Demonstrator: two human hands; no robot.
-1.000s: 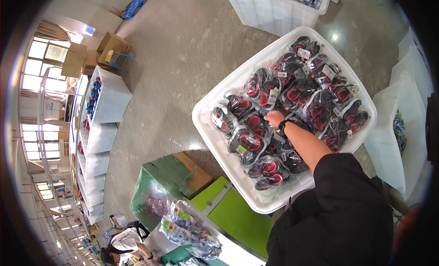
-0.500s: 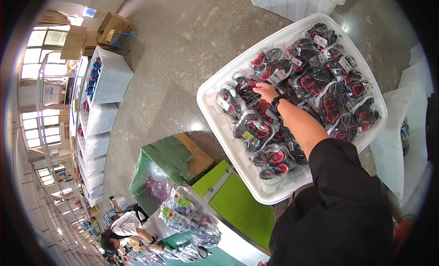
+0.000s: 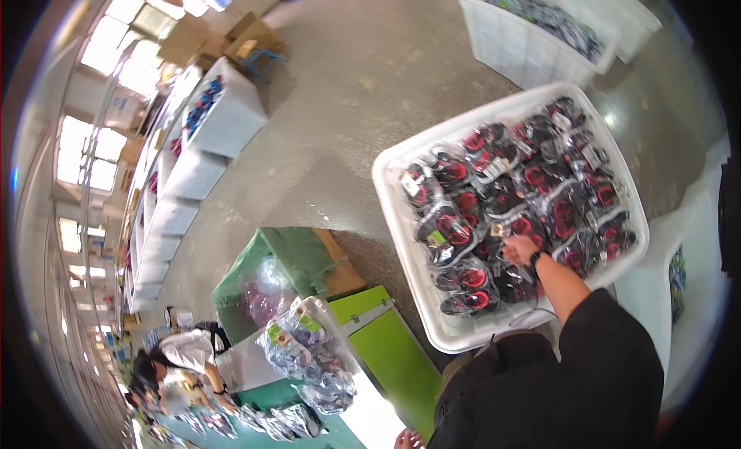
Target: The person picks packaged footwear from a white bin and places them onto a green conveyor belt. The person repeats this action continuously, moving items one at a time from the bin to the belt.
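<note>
Black shoes [image 3: 562, 214], crinkly film [image 3: 450, 231] | rounded white tub [image 3: 457, 338] | right hand [image 3: 519, 250] over shoes

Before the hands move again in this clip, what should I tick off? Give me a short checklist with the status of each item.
1. Right hand inside the white bin, among the shoes: ok.
2. Right hand's hold on a bag: cannot tell; the fingers are too small and blurred.
3. Left hand fully in view: not ok; only part shows at the lower edge, near the green panel.
4. Shoes in clear bags, inside the bin: ok, as far as visible.
5. Co-worker clear of the bin: ok; they lean over the table at lower left.
</note>
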